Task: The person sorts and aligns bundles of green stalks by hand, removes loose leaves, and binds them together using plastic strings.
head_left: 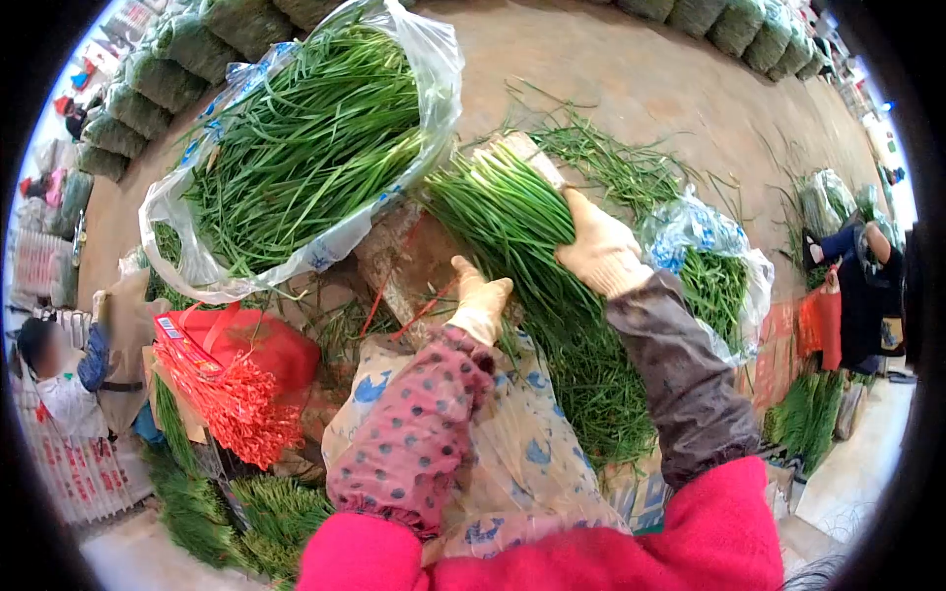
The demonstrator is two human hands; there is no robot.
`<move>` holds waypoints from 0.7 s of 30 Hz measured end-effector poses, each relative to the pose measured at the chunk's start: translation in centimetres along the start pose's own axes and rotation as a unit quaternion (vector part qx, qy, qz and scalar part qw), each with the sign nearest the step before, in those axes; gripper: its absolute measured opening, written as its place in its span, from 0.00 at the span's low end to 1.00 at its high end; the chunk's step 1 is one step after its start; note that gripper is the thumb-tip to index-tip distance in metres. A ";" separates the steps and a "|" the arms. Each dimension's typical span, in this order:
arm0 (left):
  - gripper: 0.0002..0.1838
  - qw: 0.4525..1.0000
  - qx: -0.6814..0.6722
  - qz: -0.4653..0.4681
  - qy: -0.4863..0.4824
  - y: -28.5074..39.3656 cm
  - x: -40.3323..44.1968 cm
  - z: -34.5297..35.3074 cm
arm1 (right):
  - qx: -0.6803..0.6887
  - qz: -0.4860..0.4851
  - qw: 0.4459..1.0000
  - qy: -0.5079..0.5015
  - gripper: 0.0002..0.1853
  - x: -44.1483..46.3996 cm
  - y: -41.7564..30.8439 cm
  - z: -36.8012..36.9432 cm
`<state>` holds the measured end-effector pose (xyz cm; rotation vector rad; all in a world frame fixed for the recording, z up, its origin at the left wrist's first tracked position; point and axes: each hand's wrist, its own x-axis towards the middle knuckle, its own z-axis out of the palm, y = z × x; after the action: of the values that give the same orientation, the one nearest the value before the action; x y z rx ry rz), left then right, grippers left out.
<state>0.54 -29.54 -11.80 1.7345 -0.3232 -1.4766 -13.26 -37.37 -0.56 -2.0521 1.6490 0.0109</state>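
My right hand (599,244), in a cream glove, is closed round a thick bunch of garlic chives (503,202). The pale cut ends point up and away, and the green leaves hang down towards my lap. Just left of the bunch, my left hand (480,298), also gloved, has its thumb and forefinger apart, with nothing visible between them; its other fingers are partly hidden. Thin red ties (426,313) lie beside the left hand on a worn board (389,258). A large clear plastic bag (440,74) full of loose chives stands at the upper left.
A bundle of red ties (232,394) hangs at the left. Loose leaves (616,163) litter the ground, and a smaller bag of greens (714,281) sits right of my arm. Packed sacks (172,74) line the back. Other people (59,364) sit at both sides.
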 end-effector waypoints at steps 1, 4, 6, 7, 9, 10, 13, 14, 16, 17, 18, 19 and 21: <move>0.54 1.000 0.027 -0.003 0.003 1.0 0.4 0.6 | -0.001 -0.013 1.000 0.005 0.34 2.0 -0.2 1.0; 0.41 0.997 -0.050 0.022 -0.051 -0.6 3.8 2.0 | 0.002 -0.098 0.995 0.003 0.42 6.1 -0.4 4.9; 0.35 0.991 0.032 0.057 -0.118 -1.0 5.2 1.3 | -0.076 -0.131 0.984 0.095 0.46 7.6 0.1 11.5; 0.33 0.971 0.166 0.080 -0.155 -0.6 5.1 -0.1 | -0.089 -0.077 0.991 0.066 0.48 7.4 -0.3 12.4; 0.28 0.869 0.424 0.114 -0.226 0.2 4.5 -2.9 | -0.081 -0.119 0.980 0.135 0.48 7.7 1.0 14.0; 0.26 0.790 0.541 0.131 -0.258 1.3 4.1 -3.8 | -0.073 -0.122 0.980 0.141 0.49 7.8 1.2 14.0; 0.36 0.608 0.736 0.280 -0.105 4.1 3.0 -5.8 | -0.051 -0.133 0.976 0.166 0.50 8.1 1.4 14.2; 0.39 0.510 0.755 0.411 0.015 2.7 4.2 -6.8 | -0.036 -0.123 0.979 0.160 0.49 7.7 1.0 14.0; 0.36 0.449 0.742 0.495 0.058 4.2 4.8 -6.4 | -0.076 -0.101 0.979 0.158 0.49 7.1 0.4 14.7; 0.36 0.407 0.764 0.497 0.059 3.8 6.5 -6.3 | -0.105 -0.105 0.972 0.182 0.49 7.3 0.6 15.8; 0.36 0.408 0.761 0.501 0.059 3.4 8.0 -6.0 | -0.096 -0.128 0.965 0.209 0.44 7.2 0.8 16.2; 0.35 0.358 0.766 0.530 0.064 3.1 9.4 -5.7 | -0.088 -0.115 0.971 0.189 0.45 7.1 0.6 16.0; 0.34 0.300 0.761 0.569 0.083 3.3 11.4 -4.6 | -0.093 -0.080 0.980 0.156 0.47 6.8 0.0 15.7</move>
<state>8.95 -37.18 -17.57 1.6080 -2.7473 0.6868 -6.71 -37.52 -16.40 -2.4248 1.7111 -0.2330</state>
